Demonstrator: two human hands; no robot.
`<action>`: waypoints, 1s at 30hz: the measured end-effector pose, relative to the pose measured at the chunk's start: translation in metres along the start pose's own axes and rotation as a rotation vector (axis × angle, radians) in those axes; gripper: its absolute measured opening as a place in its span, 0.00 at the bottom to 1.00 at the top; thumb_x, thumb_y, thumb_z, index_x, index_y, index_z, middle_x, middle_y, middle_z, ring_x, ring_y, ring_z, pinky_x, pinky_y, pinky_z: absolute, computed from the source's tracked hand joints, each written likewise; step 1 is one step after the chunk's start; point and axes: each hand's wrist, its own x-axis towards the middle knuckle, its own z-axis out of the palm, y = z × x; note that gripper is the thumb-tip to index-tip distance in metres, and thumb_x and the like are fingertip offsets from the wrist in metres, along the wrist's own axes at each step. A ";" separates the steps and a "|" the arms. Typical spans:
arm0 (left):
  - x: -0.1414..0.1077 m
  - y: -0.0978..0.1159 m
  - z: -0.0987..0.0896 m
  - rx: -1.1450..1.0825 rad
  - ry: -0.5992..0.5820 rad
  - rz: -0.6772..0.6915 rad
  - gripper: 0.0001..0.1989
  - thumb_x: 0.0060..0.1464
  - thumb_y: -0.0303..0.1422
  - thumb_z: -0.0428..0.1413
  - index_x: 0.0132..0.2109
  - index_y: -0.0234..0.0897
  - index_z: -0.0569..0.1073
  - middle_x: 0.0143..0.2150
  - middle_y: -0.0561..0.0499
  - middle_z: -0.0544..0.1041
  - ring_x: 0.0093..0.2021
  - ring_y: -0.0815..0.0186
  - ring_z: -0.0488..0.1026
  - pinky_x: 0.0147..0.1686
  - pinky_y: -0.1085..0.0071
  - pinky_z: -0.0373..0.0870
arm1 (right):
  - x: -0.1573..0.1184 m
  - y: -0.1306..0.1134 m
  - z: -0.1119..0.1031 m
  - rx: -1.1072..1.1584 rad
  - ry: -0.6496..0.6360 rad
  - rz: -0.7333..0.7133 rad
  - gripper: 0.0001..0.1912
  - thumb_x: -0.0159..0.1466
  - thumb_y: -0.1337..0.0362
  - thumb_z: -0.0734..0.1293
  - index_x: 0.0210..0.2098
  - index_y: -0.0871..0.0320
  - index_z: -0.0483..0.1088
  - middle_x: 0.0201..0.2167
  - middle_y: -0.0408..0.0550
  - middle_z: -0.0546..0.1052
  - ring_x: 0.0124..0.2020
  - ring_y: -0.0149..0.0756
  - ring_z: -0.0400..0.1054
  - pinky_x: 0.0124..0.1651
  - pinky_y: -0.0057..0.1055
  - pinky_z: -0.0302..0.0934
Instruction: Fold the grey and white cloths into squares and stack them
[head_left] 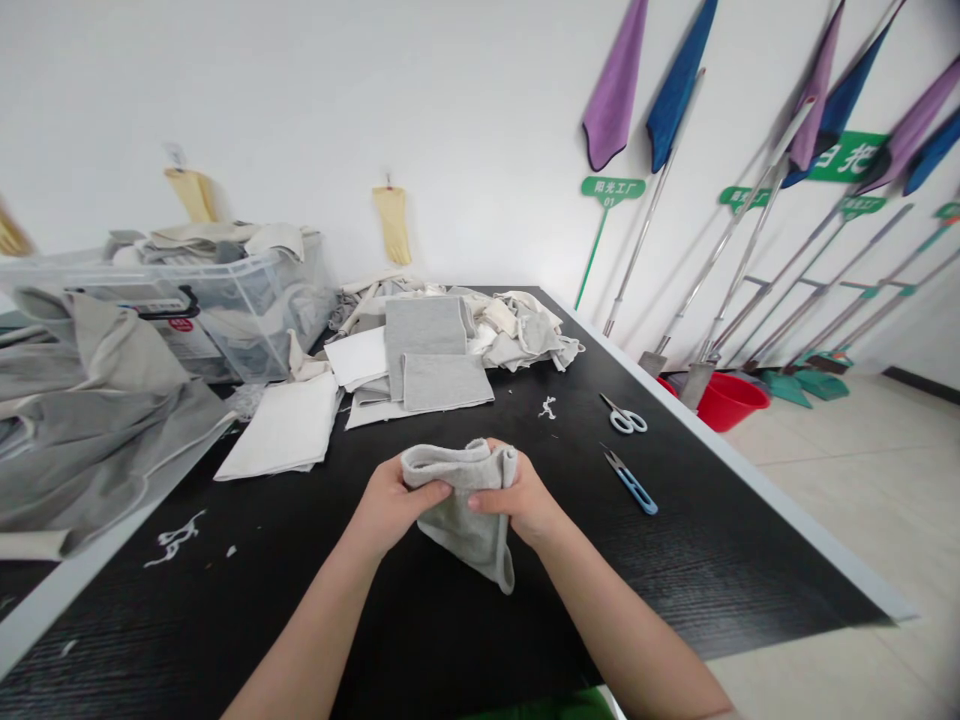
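Note:
A small grey cloth piece (466,515) hangs folded above the black table (420,620), held up between both hands. My left hand (390,505) pinches its upper left edge with thumb on top. My right hand (521,498) grips the upper right edge, fingers curled around the fabric. The lower part of the cloth droops toward the table.
Stacked grey and white fabric pieces (420,365) and a rumpled cloth heap (517,325) lie farther back. A clear plastic bin (225,300) with cloth stands at the left. White-handled scissors (624,417) and blue thread snips (631,482) lie to the right. Mops lean on the wall; a red bucket (726,400) stands below.

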 end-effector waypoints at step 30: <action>-0.007 0.009 -0.008 0.080 0.095 0.349 0.02 0.41 0.26 0.54 0.26 0.32 0.69 0.25 0.52 0.67 0.26 0.70 0.64 0.25 0.75 0.60 | -0.007 -0.007 -0.001 -0.041 0.313 -0.264 0.09 0.40 0.74 0.64 0.19 0.58 0.59 0.20 0.38 0.64 0.21 0.26 0.55 0.24 0.23 0.49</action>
